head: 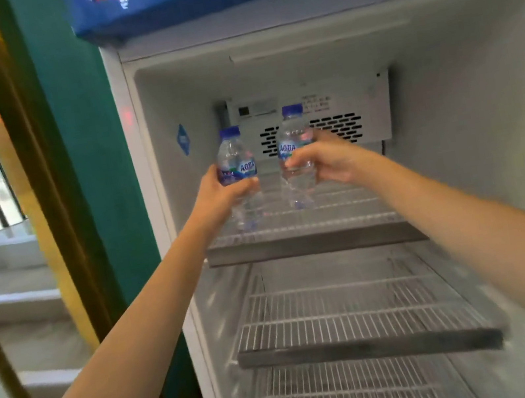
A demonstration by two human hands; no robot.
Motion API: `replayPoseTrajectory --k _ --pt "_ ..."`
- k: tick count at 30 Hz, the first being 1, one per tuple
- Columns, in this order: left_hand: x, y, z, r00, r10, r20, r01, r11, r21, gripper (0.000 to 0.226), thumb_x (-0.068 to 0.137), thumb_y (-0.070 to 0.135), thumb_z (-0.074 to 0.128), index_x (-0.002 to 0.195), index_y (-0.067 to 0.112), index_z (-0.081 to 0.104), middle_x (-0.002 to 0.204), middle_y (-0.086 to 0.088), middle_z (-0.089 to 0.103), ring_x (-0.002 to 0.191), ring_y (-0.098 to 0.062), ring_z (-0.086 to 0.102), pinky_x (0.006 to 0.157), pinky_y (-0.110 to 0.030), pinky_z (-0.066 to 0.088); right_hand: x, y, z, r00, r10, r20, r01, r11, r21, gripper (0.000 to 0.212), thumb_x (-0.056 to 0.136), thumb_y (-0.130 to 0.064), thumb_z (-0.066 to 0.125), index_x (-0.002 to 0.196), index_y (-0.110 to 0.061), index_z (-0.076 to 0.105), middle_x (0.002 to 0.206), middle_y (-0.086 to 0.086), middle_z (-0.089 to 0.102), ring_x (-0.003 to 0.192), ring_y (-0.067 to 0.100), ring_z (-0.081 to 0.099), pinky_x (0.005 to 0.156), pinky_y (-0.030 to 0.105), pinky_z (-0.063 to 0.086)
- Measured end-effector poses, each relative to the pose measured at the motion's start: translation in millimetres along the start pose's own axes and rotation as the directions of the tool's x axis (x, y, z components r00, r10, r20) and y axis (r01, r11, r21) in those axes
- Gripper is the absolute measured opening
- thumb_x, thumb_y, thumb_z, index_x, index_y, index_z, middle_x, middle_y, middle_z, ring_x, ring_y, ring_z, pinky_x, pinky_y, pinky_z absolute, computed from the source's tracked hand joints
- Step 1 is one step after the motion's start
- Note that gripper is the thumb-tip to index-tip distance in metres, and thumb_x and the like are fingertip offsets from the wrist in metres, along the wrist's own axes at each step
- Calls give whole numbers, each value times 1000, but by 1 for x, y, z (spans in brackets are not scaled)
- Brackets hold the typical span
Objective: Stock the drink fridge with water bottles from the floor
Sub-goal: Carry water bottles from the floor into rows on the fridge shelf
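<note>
Two small blue-capped water bottles are up at the fridge's top shelf, one in each hand and close together. The left bottle [233, 151] is near the shelf's left front. The right bottle [293, 132] is a little farther in and more central. Both are roughly upright, with their bases low over the wire. I can't tell whether either has touched down.

The left hand [219, 195] grips its bottle low on the body, fingers curled round it and the thumb across the front under the label. The right hand [320, 161] wraps its bottle at the middle, thumb in front and fingers closed round the far side.

The top shelf [314, 245] has nothing standing on it apart from what the hands carry. The second shelf [366, 350] and the third shelf [339, 394] below it show only bare wire.

From where I stand, the stocking looks barely begun: these would be the first two bottles in, and neither is let go yet. The supply on the floor is out of sight, so I can't say how many are left.

The fridge's inner wall [451, 132] is plain white, with a vent panel [339, 127] at the far back. A teal wall [75, 126] stands to the left.
</note>
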State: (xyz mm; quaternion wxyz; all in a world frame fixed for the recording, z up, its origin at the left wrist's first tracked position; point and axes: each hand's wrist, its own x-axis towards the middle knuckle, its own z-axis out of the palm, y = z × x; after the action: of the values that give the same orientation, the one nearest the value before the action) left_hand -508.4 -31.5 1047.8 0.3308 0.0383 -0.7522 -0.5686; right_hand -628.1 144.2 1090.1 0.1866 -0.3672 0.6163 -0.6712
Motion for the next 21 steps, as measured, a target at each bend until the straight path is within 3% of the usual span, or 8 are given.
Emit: replayPoseTrajectory --k 3,8,10,12,15,18,21 --pt "17 -19 -1 997 -38 -69 39 999 14 53 75 14 77 121 11 50 111 -9 65 98 -23 67 87 -39 56 45 20 -8 1000 11 23 -12 999 52 37 72 20 63 95 -9 60 94 13 65 90 28 66 81 43 58" --pt "39 -43 -7 989 -69 -132 75 996 48 51 75 7 77 118 7 50 103 -5 64 87 -19 65 63 -20 54 102 55 -7 999 31 -9 -31 998 53 37 73 21 59 102 -1 57 94 18 62 85 29 65 69 33 59" --pt "47 -50 -9 986 -92 -141 99 994 43 51 74 9 78 118 8 51 102 -5 65 86 -19 66 60 -19 51 121 66 -8 999 36 -18 -36 999 33 33 72 21 58 98 0 60 90 16 64 83 27 66 64 28 60" --pt "56 -54 -11 981 -100 -168 107 994 33 52 72 9 79 117 9 53 106 -8 67 91 -22 67 68 -27 54 140 74 -9 997 75 -28 -75 997 -4 31 71 21 59 93 -2 63 86 13 68 81 25 68 70 31 59" --pt "70 -58 -11 981 -94 -168 102 994 38 52 71 7 79 117 10 54 111 -11 66 99 -28 66 83 -39 55 164 83 -9 993 117 -32 -119 992 -51 40 68 21 58 101 -2 65 97 18 69 83 28 69 85 40 56" --pt "80 -62 -5 982 -105 -156 114 992 53 54 72 5 78 120 6 54 114 -12 65 101 -29 65 83 -37 54 182 90 -9 989 136 -61 -138 990 -26 48 72 21 55 113 -3 62 106 19 67 82 26 68 65 31 57" --pt "87 -67 3 979 -114 -170 119 993 22 56 73 1 76 123 4 53 116 -14 64 103 -30 64 87 -39 54 196 94 -8 987 156 -48 -158 987 -39 52 72 19 54 115 -10 61 106 16 68 87 26 69 62 28 52"
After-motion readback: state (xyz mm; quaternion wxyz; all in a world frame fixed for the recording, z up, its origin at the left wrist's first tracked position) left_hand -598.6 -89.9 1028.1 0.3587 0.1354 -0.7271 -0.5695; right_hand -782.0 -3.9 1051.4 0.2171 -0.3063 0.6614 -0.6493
